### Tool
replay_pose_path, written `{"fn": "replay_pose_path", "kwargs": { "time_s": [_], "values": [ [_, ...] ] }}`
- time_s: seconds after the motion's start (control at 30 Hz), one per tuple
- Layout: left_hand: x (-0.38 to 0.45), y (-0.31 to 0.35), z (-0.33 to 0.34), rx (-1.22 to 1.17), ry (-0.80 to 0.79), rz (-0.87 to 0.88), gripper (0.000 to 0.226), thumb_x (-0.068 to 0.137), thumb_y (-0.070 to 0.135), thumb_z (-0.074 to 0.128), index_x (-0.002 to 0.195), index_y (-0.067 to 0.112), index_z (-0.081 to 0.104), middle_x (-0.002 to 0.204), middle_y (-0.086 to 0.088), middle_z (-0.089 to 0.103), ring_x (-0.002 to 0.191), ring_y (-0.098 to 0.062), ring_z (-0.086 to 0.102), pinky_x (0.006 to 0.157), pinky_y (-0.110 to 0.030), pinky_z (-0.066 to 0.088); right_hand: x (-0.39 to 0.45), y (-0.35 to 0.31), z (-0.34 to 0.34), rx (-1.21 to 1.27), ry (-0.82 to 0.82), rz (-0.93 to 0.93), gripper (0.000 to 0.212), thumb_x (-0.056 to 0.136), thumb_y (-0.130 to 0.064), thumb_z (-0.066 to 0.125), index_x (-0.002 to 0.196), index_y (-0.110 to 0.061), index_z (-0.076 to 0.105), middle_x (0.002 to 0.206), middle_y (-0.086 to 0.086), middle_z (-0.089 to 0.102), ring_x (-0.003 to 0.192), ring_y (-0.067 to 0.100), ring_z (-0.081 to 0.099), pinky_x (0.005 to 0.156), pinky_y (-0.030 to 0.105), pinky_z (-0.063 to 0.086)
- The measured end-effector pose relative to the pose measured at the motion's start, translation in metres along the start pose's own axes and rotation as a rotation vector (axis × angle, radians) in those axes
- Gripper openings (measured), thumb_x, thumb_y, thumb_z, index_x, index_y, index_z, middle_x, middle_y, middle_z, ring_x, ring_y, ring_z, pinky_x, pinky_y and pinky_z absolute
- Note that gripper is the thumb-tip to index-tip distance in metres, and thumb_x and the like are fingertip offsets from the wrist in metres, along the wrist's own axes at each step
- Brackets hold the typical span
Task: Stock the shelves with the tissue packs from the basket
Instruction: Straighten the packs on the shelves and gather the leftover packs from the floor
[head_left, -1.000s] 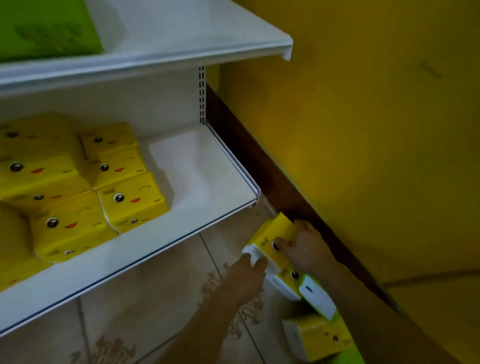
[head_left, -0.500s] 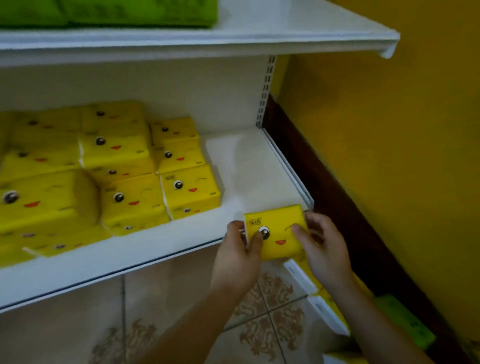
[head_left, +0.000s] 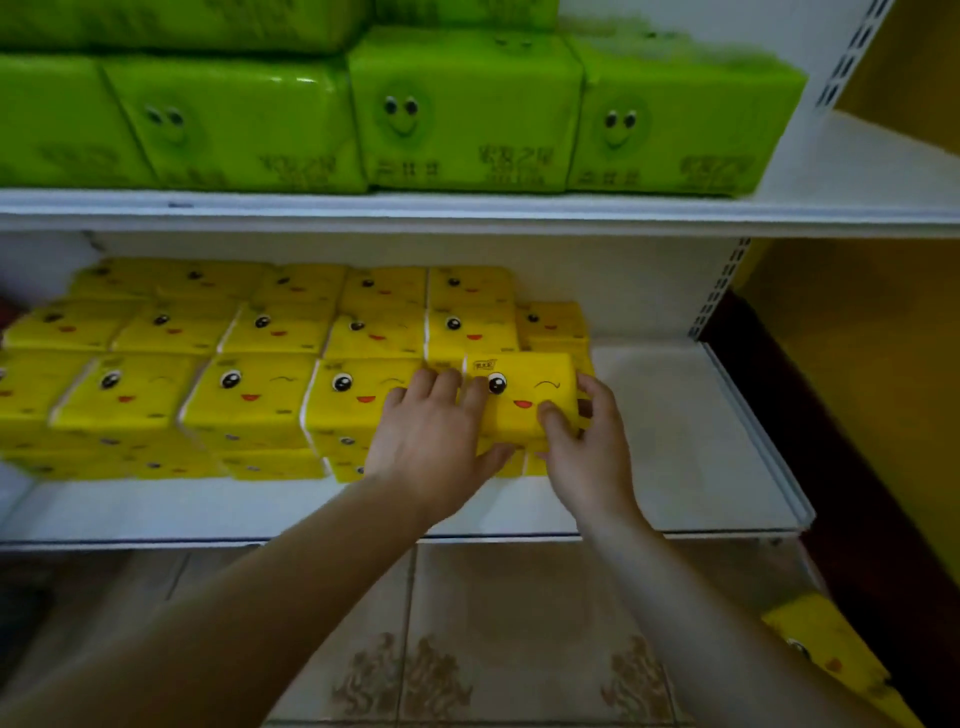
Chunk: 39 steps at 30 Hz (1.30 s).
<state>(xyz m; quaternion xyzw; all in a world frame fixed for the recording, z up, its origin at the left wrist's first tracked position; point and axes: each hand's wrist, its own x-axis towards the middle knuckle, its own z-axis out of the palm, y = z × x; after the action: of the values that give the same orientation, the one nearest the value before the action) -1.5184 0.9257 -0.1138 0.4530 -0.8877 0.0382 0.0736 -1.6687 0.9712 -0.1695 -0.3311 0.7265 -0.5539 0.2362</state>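
Through the head camera I am looking down at a white lower shelf (head_left: 675, 467) that is already filling up with yellow tissue packs (head_left: 249, 389), sitting in rows that run from the left edge almost to where I am working, stacked at least two high at the front. The upper shelf (head_left: 857, 202) is carrying a row of green tissue packs (head_left: 467, 114). I am judging the job to be well along but not done: a bare stretch of the lower shelf is showing to the right of the rows, and at least one more yellow pack (head_left: 821, 649) is lying down on the floor at the lower right, where I cannot make out the basket itself. I am setting one yellow pack (head_left: 530, 395) on top of the front stack at the right end of the row, face up, touching its neighbour on the left. My left hand (head_left: 431, 441) is lying fairly flat with fingers spread, its fingertips resting over the seam between this pack and the next one, the thumb tucked under the front edge. My right hand (head_left: 587, 447) is gripping the pack's right side, fingers curled round the far corner and thumb pressing on its top face.
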Motion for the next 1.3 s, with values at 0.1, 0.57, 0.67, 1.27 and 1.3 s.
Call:
{"fn": "replay_pose_path", "kwargs": {
  "time_s": [0.1,0.57,0.67,1.27,1.3],
  "values": [
    [0.009,-0.016,0.006,0.163,-0.028,0.01,0.056,0.093,0.05,0.052,0.141,0.022,0.046,0.139,-0.01,0.047,0.131,-0.035,0.037,0.101,-0.047,0.037,0.003,-0.004,0.027,-0.18,0.029,-0.072,0.036,0.085,-0.051,0.06,0.112,-0.028,0.054,0.108,0.0,0.063,0.1,0.026,0.061,0.084,0.041,0.051],
    [0.026,0.019,0.018,0.035,0.102,0.165,0.05,0.082,0.043,0.06,0.123,0.014,0.058,0.124,-0.01,0.058,0.122,-0.033,0.051,0.101,-0.049,0.041,0.01,0.025,-0.037,-0.471,-0.014,-0.349,0.055,0.095,-0.055,0.027,0.117,-0.02,0.063,0.114,0.003,0.064,0.106,0.022,0.056,0.087,0.036,0.048],
    [0.025,0.059,0.02,-0.115,0.179,0.3,0.038,0.082,0.038,0.049,0.11,0.015,0.063,0.106,-0.007,0.063,0.102,-0.031,0.058,0.084,-0.043,0.048,-0.004,0.044,-0.093,-0.533,0.077,-0.323,0.042,0.097,-0.044,0.041,0.117,-0.015,0.063,0.114,0.004,0.065,0.108,0.023,0.058,0.089,0.038,0.05],
    [-0.05,0.274,0.123,-0.658,-0.991,0.048,0.044,0.106,0.03,0.033,0.142,0.006,0.04,0.141,-0.016,0.05,0.126,-0.028,0.052,0.098,-0.029,0.042,-0.03,0.177,-0.273,-1.086,-0.29,0.387,0.109,0.062,-0.072,0.073,0.141,-0.008,0.034,0.135,0.012,0.051,0.121,0.031,0.051,0.093,0.038,0.047],
    [-0.052,0.274,0.13,-0.731,-1.014,-0.03,0.042,0.105,0.028,0.036,0.14,0.006,0.042,0.138,-0.017,0.052,0.125,-0.029,0.053,0.098,-0.031,0.043,-0.031,0.175,-0.269,-1.075,-0.266,0.37,0.113,0.06,-0.071,0.074,0.141,-0.007,0.031,0.134,0.013,0.05,0.121,0.032,0.051,0.091,0.038,0.046]
  ]
}}
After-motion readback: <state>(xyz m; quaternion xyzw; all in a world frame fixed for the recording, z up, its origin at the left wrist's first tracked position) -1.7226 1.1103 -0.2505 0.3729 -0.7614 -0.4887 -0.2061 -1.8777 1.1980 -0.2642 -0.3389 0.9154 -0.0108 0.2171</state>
